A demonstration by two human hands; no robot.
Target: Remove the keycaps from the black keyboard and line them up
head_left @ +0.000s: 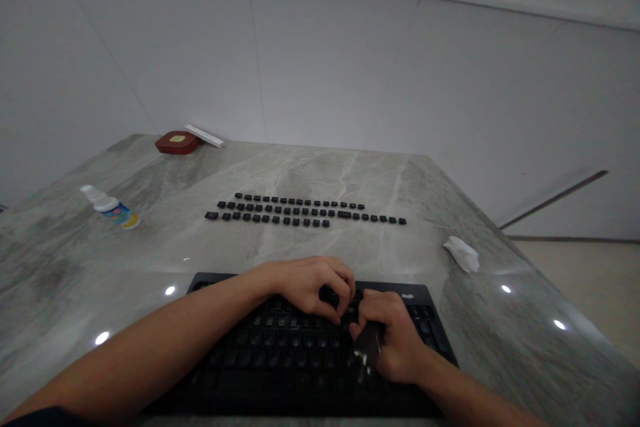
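Keyboard [295,359], rectangular, on marbled tabletop [360,247]

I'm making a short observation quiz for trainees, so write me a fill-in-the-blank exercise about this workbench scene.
1. Beyond the keyboard, the loose black keycaps are laid out in ____ rows.
2. Near the wall, the box with a pale label is ____ in color.
3. As the person sees it, the white-topped bottle is to the ____ of those rows.
4. The person's ____ hand grips a dark, partly shiny object.

Missing words: three; red; left; right.
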